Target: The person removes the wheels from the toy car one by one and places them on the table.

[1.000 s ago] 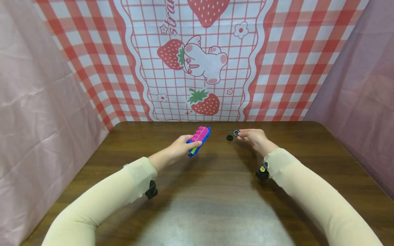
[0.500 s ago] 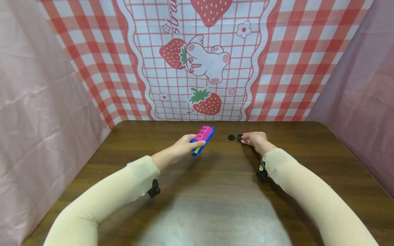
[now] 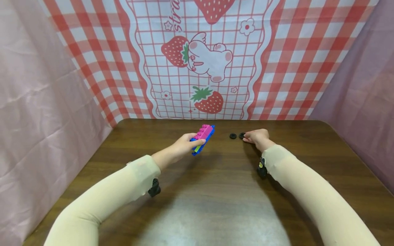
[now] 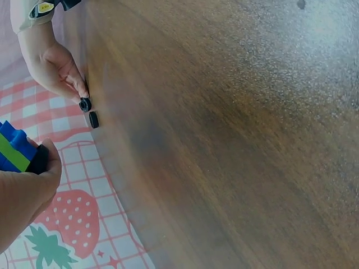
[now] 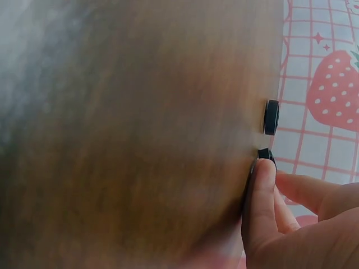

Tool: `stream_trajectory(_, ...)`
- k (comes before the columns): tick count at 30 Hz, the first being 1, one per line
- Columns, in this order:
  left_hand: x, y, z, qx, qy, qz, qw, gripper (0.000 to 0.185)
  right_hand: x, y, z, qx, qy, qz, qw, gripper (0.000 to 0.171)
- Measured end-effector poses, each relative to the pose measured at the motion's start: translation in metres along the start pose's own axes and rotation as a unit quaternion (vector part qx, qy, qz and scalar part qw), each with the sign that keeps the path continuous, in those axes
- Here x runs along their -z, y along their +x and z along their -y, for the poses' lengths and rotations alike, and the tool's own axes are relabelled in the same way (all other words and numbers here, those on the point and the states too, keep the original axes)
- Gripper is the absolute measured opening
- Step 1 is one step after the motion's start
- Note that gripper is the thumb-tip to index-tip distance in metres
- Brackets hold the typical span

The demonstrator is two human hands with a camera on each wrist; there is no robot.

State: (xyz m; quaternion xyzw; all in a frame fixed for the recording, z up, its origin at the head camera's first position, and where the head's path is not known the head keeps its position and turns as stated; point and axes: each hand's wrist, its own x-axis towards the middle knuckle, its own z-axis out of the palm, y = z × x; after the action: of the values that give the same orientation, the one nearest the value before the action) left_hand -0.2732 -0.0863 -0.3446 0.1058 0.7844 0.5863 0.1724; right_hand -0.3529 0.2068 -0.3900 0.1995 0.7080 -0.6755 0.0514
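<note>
My left hand (image 3: 182, 147) grips a toy-brick build (image 3: 204, 134) above the table, its thumb along the near side. Pink studded bricks top it, with blue and lime green parts below. In the left wrist view a black piece (image 4: 39, 159) shows by the fingertips holding the blue and green build (image 4: 15, 148). Toward the table's back, my right hand (image 3: 259, 138) pinches a small black toy wheel (image 3: 241, 136) between thumb and fingers, low at the tabletop. A second black wheel (image 3: 233, 136) lies flat just left of it, apart from it.
The brown wooden table (image 3: 197, 184) has its back edge shortly behind the wheels. A red and white strawberry-print cloth (image 3: 197, 61) hangs behind it. Pink curtains (image 3: 40, 112) flank both sides.
My right hand has lowered its wheel from a raised, tilted pose to the tabletop, beside the other wheel. My left hand has shifted slightly right, still holding the build.
</note>
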Motion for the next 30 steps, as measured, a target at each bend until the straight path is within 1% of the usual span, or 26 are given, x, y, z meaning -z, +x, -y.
stream_trajectory(9,-0.001,-0.001,0.0,0.005,0.012,0.007,0.9999,0.045,0.003,-0.002,0.001,0.002,-0.026,-0.018,0.999,0.045)
stream_trajectory(15,-0.002,0.002,-0.002,0.004,-0.001,0.015,0.9999,0.042,0.006,-0.002,0.001,0.009,-0.043,-0.019,0.999,0.047)
stream_trajectory(18,-0.002,0.002,-0.002,0.006,-0.004,0.017,0.9998,0.041,0.008,-0.001,0.0,0.009,-0.034,-0.016,0.999,0.045)
stream_trajectory(23,-0.003,0.001,-0.001,0.009,-0.005,0.012,0.9999,0.042,0.014,-0.001,0.001,0.006,-0.022,-0.01,1.0,0.046)
stream_trajectory(28,-0.005,0.003,-0.002,0.005,-0.006,0.011,0.9999,0.039,0.02,-0.006,0.004,0.008,-0.013,0.002,1.0,0.048)
stream_trajectory(30,-0.006,0.004,-0.003,0.005,-0.014,0.014,0.9998,0.04,0.022,-0.009,0.006,0.009,-0.013,0.01,1.0,0.049)
